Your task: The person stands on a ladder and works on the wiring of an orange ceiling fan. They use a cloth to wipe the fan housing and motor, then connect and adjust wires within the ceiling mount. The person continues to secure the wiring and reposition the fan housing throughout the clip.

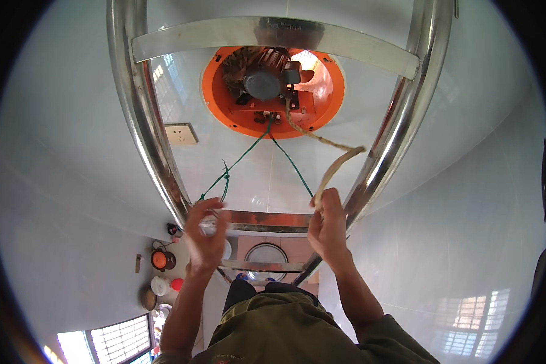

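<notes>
My left hand (205, 236), slightly blurred, has its fingers apart beside the lower rung (255, 221) of a metal ladder, just below a knotted green cord (227, 176). My right hand (327, 224) is closed on a braided tan cord (330, 171), which runs up to an orange round fan housing (215, 91) in the white tiled wall. Inside the housing is a dark motor (262, 85). Two green strands descend from the housing's lower part, one toward each hand. Whether my right fingers also grip the green strand is unclear.
Ladder side rails (133, 121) rise on both sides, joined by a curved upper bar (194, 33). A socket plate (179, 133) is on the wall at left. Far below are a round metal tray (267, 255), an orange-lidded cooker (162, 259), containers (161, 285) and a barred window (121, 340).
</notes>
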`<action>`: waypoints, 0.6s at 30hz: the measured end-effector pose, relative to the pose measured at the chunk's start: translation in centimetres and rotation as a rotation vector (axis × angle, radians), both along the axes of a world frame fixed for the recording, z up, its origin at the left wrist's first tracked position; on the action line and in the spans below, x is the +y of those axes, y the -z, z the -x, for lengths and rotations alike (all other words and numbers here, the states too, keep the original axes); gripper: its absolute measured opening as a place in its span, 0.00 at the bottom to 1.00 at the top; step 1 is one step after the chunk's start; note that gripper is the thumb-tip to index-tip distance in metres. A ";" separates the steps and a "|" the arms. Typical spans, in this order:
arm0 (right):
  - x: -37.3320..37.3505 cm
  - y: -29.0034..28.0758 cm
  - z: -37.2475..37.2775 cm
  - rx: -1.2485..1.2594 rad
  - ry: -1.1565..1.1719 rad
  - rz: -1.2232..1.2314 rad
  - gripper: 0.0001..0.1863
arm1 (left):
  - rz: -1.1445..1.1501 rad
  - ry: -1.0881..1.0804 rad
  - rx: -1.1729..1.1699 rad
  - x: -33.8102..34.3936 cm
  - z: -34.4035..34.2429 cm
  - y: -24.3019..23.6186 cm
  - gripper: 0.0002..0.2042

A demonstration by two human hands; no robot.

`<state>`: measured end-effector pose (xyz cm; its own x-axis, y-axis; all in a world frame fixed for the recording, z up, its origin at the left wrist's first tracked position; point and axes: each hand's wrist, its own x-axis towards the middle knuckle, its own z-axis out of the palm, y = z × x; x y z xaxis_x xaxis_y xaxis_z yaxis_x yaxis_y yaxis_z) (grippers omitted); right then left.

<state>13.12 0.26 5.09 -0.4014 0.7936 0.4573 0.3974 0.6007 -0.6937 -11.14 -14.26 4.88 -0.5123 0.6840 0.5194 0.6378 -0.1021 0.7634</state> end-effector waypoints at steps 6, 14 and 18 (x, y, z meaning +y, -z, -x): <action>-0.7 -0.8 0.3 -0.440 -0.340 -0.395 0.22 | 0.174 0.621 -0.845 6.8 -3.3 -5.0 0.27; 0.5 -2.5 0.0 0.127 -0.405 0.298 0.26 | 0.191 0.733 -1.155 6.1 -2.1 -4.6 0.28; 5.3 -3.1 4.8 0.562 -0.234 0.762 0.19 | 0.304 0.767 -1.080 7.0 -2.9 -4.0 0.26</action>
<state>8.31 5.57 8.16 -0.4672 0.8837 0.0272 -0.1824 -0.0662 -0.9810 -8.19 -7.29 8.93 -0.0059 0.9932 -0.1163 -0.4285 0.1025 0.8977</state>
